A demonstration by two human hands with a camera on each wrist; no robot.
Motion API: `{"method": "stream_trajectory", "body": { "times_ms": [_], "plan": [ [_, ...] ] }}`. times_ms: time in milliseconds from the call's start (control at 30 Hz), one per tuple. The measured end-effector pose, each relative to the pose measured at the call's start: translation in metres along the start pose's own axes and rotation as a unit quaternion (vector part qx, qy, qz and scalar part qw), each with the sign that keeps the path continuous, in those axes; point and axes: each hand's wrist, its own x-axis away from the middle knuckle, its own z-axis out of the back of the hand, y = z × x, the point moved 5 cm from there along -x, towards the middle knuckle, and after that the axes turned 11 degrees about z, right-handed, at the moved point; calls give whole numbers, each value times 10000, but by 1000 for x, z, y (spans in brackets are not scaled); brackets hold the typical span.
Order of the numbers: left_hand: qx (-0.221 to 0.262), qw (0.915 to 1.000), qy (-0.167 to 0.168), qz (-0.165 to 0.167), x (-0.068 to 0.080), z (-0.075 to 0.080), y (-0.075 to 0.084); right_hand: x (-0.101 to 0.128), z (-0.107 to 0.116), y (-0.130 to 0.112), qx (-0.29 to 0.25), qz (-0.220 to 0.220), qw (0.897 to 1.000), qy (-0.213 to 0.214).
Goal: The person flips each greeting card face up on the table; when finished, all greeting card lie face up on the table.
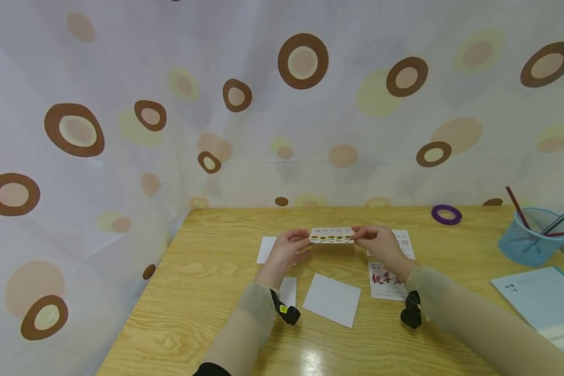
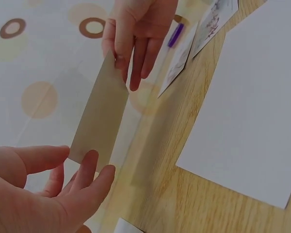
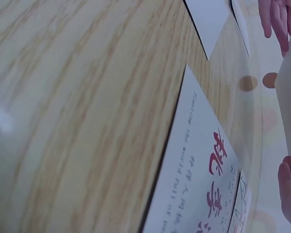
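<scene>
A card point(image 1: 331, 235) with a row of sunflowers and printed characters is held up over the table between both hands. Its plain back point(image 2: 103, 114) faces the left wrist camera. My left hand point(image 1: 288, 249) pinches the left end with its fingertips, while my right hand point(image 1: 380, 245) grips the right end between thumb and fingers. Below them lies a blank white card point(image 1: 332, 300). Two more white cards, one at the back point(image 1: 265, 249) and one nearer point(image 1: 289, 291), are partly hidden by the left hand and arm. Under the right arm is a card with red characters point(image 1: 385, 282).
Behind the right hand lies another printed card point(image 1: 406, 243). A purple tape ring point(image 1: 446, 214) sits near the table's back edge. At the right stand a blue pen cup point(image 1: 528, 245) and a lined notebook point(image 1: 542, 300). A spotted curtain point(image 1: 263, 104) borders the wooden table point(image 1: 192, 292).
</scene>
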Motion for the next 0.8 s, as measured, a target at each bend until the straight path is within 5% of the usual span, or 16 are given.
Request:
{"method": "stream_trajectory", "body": {
  "times_ms": [800],
  "plan": [
    [46, 9999, 131, -67, -2, -7, -3, 5, 3, -1, -215, -159, 9996, -50]
  ]
}}
